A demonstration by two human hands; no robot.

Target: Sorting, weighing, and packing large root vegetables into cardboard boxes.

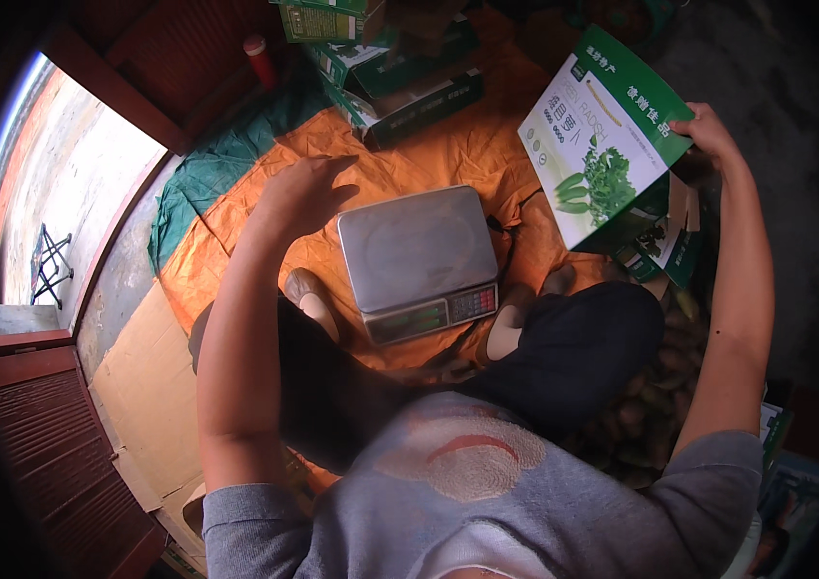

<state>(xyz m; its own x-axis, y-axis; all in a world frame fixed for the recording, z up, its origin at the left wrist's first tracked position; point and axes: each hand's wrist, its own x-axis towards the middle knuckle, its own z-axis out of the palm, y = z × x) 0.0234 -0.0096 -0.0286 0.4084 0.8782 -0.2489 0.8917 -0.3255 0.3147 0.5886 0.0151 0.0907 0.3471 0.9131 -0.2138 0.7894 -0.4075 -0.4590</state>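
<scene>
My right hand (710, 135) grips the edge of a green and white carton (578, 145) with radishes and leaves pictured on it. The carton is held up and tilted, to the right of a digital scale (419, 251). Nothing lies on the scale's metal plate, and its keypad side faces me. To the left of the scale, my left hand (305, 193) hovers with its fingers stretched out and holds nothing.
Under the scale spreads an orange tarp (207, 227) with a green edge. Green cartons (409, 101) are stacked beyond it, beside a red bottle (259, 63). Flattened cardboard (144, 386) lies at left. By my right knee is a dim pile of roundish produce (636, 420).
</scene>
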